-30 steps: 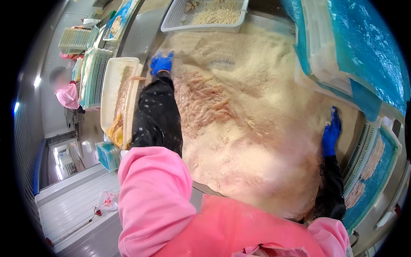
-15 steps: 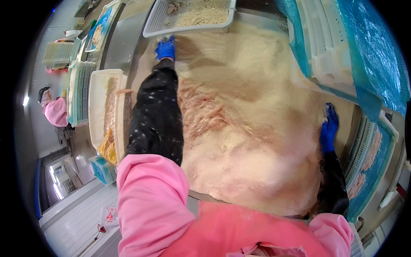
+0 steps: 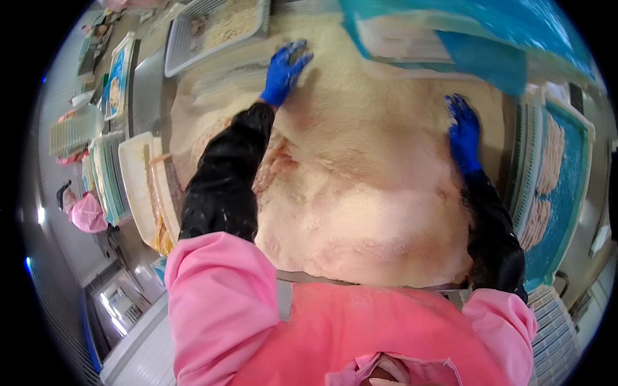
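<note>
My left hand [image 3: 283, 72], in a blue glove, has its fingers spread at the far part of a broad bed of pale crumbs [image 3: 373, 219], right of the white perforated basket [image 3: 183, 58]. My right hand [image 3: 463, 132], also gloved in blue with crumbs on the fingertips, lies with fingers extended on the bed's right side, below the blue plastic sheeting. Neither hand shows anything held. Pink strips of raw meat [image 3: 277, 161] lie in the crumbs beside my left forearm, partly coated and partly hidden by it.
Stacked trays under blue plastic [image 3: 515, 32] stand at the back right; a blue-lined tray [image 3: 563, 206] with rows of strips is at right. At left are a white tub [image 3: 132, 177], crate stacks [image 3: 74, 132] and a co-worker [image 3: 89, 212] in pink.
My left hand has moved rightward from beside the basket into the crumbs. My right hand has moved forward and inward. The view has shifted, and less of the meat shows.
</note>
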The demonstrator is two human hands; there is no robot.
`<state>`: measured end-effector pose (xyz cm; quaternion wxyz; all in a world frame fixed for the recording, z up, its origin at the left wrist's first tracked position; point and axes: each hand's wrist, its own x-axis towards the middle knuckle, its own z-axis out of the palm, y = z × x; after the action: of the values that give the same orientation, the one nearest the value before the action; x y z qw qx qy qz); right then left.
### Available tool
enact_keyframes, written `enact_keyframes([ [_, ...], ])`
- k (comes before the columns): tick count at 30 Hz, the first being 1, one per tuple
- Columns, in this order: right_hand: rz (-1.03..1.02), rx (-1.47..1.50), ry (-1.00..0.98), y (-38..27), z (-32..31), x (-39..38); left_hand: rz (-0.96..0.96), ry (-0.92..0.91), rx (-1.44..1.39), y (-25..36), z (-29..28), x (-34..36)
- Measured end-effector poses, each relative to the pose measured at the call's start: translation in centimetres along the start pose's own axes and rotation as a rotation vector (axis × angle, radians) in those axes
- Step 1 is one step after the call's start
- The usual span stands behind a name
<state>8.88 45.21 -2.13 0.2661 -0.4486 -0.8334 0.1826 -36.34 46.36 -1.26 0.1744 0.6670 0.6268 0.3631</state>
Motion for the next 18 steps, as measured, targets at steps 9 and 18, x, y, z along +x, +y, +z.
enact_keyframes([
  [9,-0.004,0.093,0.047,-0.5,0.5,-0.2,0.284,-0.488,-0.094,20.9,8.5,-13.2],
  [18,-0.412,-0.293,-0.353,-4.6,4.1,-1.3,0.212,-0.402,0.494,22.0,7.3,-20.6],
])
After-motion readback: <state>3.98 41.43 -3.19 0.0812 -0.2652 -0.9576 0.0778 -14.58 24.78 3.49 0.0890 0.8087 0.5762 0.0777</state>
